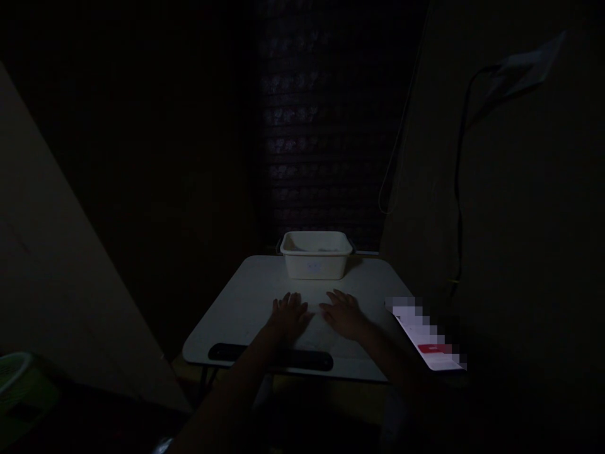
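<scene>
Left hand (289, 315) and right hand (344, 314) were palm-down at the table (231, 309), fingers spread, holding nothing. White tub (316, 267) sat at far middle, untouched, contents unclear. Handling looked not begun; all apparently left.

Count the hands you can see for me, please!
2. The left hand is spread over the table, on the near side of the white tub. The right hand is beside it, nearer the glowing screen. Others could be hidden in the dark.
</scene>
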Motion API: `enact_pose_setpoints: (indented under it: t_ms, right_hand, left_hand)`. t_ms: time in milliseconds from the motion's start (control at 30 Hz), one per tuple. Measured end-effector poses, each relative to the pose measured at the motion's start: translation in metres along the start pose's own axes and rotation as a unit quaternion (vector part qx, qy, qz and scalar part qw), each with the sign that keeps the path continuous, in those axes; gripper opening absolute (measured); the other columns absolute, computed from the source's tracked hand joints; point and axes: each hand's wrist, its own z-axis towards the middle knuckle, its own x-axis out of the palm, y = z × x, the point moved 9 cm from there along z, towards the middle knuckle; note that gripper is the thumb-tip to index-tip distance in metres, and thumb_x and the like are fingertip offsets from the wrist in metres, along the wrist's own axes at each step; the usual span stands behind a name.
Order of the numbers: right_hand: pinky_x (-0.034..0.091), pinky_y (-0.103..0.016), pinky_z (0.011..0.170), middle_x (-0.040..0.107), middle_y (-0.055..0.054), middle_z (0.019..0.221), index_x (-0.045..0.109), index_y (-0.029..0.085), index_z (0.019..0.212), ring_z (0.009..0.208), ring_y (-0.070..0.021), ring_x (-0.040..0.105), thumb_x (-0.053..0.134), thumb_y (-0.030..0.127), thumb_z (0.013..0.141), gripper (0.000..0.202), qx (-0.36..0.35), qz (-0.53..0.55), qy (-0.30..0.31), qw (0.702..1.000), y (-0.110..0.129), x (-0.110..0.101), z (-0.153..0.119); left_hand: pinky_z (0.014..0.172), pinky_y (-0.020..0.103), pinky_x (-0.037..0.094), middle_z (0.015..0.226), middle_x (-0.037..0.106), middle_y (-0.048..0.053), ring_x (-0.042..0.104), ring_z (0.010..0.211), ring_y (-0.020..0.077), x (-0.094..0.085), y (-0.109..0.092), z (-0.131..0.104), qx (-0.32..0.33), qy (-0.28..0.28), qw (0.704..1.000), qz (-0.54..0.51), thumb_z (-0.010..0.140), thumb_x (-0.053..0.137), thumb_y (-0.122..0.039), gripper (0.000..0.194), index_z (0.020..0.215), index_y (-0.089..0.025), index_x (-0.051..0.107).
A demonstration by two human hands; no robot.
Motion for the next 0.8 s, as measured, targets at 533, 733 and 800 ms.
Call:
enact_pose_setpoints:
  t_ms: [533, 733, 800]
  right_hand:
    - [0.017, -0.039, 0.078, 0.038, -0.003, 0.109, 0.046, 0.029, 0.096, 0.104, -0.0209, 0.022, 0.023, 0.035, 0.074, 0.032, -0.002, 0.001, -0.014, 1.000, -0.011, -0.004, -0.006]
    - [0.018, -0.035, 0.079, 0.042, -0.002, 0.104, 0.049, 0.026, 0.090, 0.099, -0.0168, 0.028, 0.026, 0.029, 0.073, 0.028, -0.014, -0.005, -0.049, 0.999, -0.009, -0.017, -0.002]
    - [0.019, -0.033, 0.078, 0.043, -0.002, 0.103, 0.049, 0.025, 0.090, 0.097, -0.0159, 0.029, 0.028, 0.025, 0.072, 0.027, -0.007, -0.004, -0.058, 0.998, -0.010, -0.021, -0.001]
  left_hand:
    - [0.079, 0.049, 0.018, 0.121, 0.024, 0.003, 0.014, 0.109, 0.0251, -0.003, 0.004, 0.000, -0.007, 0.005, 1.000, 0.019, 0.073, 0.005, -0.046, 0.048, 0.105, -0.028, 0.035]
    - [0.079, 0.050, 0.018, 0.123, 0.019, 0.001, 0.010, 0.110, 0.0248, 0.002, 0.017, 0.009, -0.031, -0.022, 0.999, 0.037, 0.073, 0.010, -0.046, 0.044, 0.113, -0.031, 0.021]
    - [0.079, 0.050, 0.018, 0.123, 0.019, 0.001, 0.010, 0.110, 0.0249, 0.004, 0.020, 0.011, -0.044, -0.022, 0.998, 0.036, 0.073, 0.010, -0.046, 0.044, 0.113, -0.031, 0.021]
